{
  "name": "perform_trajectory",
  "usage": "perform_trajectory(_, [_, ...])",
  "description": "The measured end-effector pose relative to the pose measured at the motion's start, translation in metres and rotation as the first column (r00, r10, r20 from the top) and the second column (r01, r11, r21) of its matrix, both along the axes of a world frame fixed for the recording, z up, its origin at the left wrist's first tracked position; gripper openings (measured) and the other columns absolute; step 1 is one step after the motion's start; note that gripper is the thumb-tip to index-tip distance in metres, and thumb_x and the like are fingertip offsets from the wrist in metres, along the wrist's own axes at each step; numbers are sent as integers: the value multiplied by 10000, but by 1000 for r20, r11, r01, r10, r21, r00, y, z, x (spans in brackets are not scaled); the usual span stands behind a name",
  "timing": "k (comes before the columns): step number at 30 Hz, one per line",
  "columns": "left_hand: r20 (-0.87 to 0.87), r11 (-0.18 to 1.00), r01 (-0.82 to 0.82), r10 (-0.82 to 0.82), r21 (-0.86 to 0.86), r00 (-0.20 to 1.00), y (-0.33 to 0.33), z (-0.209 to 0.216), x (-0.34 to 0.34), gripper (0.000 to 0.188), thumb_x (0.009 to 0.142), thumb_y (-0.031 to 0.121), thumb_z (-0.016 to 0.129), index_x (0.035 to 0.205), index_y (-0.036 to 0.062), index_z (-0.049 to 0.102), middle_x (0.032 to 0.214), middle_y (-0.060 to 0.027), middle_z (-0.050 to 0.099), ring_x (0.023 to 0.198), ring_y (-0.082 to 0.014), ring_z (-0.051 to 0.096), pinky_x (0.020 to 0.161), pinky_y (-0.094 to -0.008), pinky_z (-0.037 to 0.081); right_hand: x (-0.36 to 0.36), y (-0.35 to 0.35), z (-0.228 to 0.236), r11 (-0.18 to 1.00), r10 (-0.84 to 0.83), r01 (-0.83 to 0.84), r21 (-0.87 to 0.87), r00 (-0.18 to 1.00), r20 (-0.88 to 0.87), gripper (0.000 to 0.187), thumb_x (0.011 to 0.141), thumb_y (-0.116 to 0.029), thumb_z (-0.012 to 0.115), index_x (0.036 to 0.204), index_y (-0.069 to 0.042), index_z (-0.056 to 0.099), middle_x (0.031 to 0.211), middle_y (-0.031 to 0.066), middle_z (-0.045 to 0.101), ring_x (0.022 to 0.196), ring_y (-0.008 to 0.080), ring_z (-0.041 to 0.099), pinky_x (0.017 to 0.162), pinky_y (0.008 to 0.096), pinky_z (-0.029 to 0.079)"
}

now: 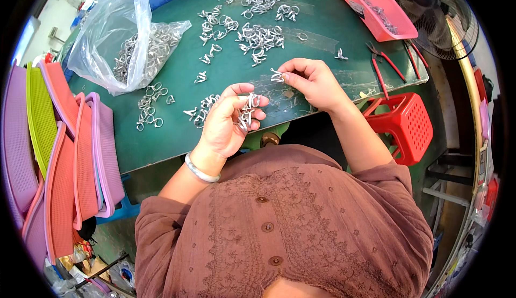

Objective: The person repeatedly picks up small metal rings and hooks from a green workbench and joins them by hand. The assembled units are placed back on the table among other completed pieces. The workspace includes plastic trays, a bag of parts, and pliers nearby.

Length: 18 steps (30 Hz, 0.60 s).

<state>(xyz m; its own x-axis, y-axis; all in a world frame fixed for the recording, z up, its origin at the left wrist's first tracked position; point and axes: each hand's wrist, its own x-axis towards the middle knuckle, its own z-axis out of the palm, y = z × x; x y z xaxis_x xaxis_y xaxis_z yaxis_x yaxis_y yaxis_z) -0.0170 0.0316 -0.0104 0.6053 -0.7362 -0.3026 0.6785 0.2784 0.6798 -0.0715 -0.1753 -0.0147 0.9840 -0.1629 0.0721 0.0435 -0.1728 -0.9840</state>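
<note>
My left hand (226,118) is cupped palm up over the table's near edge, with several small silver wire ring clips (247,112) lying in its curled fingers. To the right, my right hand (312,84) pinches a single silver ring clip (277,76) between thumb and forefinger, a little above the green tabletop (177,147). A loose pile of the same clips (201,112) lies just left of my left hand, partly hidden by it. More heaps of clips (260,38) spread over the table beyond both hands.
At the left stands a clear plastic bag (113,45) full of clips, beside stacked coloured plastic baskets (64,153). Red-handled pliers (384,67) lie at the right, near a pink tray (403,26) and a fan (446,13). A red stool (406,126) stands below the table's right end.
</note>
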Motion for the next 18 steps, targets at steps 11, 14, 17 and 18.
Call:
perform_trajectory(11, [47, 997, 53, -55, 50, 997, -12, 6, -7, 184, 873, 206, 546, 976, 56, 567, 872, -58, 612, 674, -123, 595, 524, -216, 460, -8, 16, 6, 954, 147, -175, 242, 980, 131, 133, 812, -7, 583, 935, 37, 607, 856, 44, 600, 778, 95, 567, 709, 236, 461])
perform_trajectory(14, [70, 997, 13, -18, 82, 997, -14, 6, -8, 159, 853, 171, 579, 966, 59, 573, 858, -46, 610, 664, -110, 583, 528, -210, 454, -8, 18, 5, 942, 181, -211, 263, 974, 133, 132, 813, 8, 576, 941, 39, 590, 870, 52, 590, 792, 106, 570, 722, 245, 466])
perform_trajectory(17, [189, 990, -38, 11, 138, 982, -14, 4, -10, 122, 834, 129, 601, 934, 60, 591, 847, -33, 602, 663, -93, 565, 548, -208, 448, -11, 21, 11, 916, 221, -250, 313, 967, 126, 174, 815, -3, 576, 986, 25, 568, 902, 45, 581, 819, 100, 556, 738, 242, 457])
perform_trajectory(18, [276, 984, -62, 13, 168, 961, -14, 4, -12, 106, 827, 111, 606, 918, 58, 600, 845, -29, 597, 673, -90, 559, 563, -208, 445, -12, 21, 13, 907, 234, -262, 330, 964, 124, 193, 815, -8, 576, 1006, 19, 560, 919, 42, 576, 830, 97, 550, 744, 240, 452])
